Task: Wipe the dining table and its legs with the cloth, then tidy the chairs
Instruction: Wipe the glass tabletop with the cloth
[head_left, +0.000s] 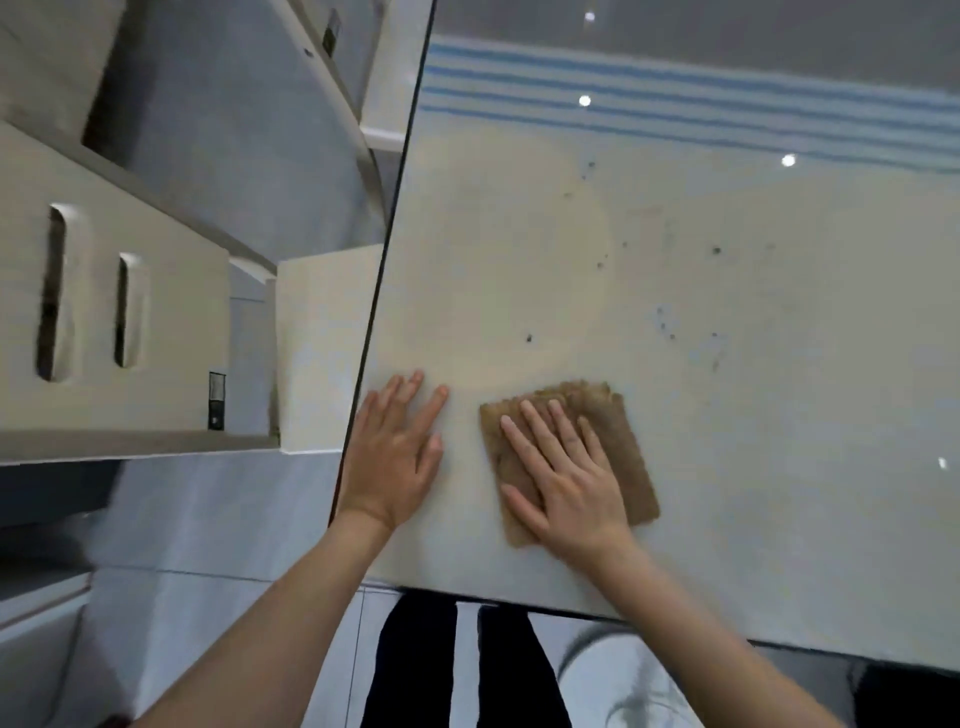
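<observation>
At the bottom edge of the frame, the person's legs in dark trousers (410, 670) stand on a pale tiled floor (208, 519). A white rounded object (623, 680) sits just right of them, too blurred to identify. Two bare forearms reach up from the lower corners onto the near left corner of the dining table (675, 291).

The left hand (395, 457) lies palm down on the tabletop at lower centre, fingers straight and close together, gripping nothing. Its wrist crosses the table's dark left edge. Just to its right, apart from it, the right hand (566, 483) lies flat with fingers straight and slightly spread, pressing down on the cloth (623, 447) rather than curling round it. The cloth is brown, folded into a rough rectangle with stacked layers showing along its far edge. It lies flat on the tabletop near the front edge, and the hand covers its left half.

Beyond the hands the glossy cream surface carries scattered dark specks (529, 338) across the middle of the frame. Farther up, along the upper right, blue stripes (675, 88) and small bright light spots (584, 100) show in the sheen.

Left of the table, at middle left, stands a beige chair (156, 291) whose panel has two upright oblong slots. A pale block (322, 353) sits between it and the table edge. More beige furniture fills the upper left corner, and what it is cannot be told.
</observation>
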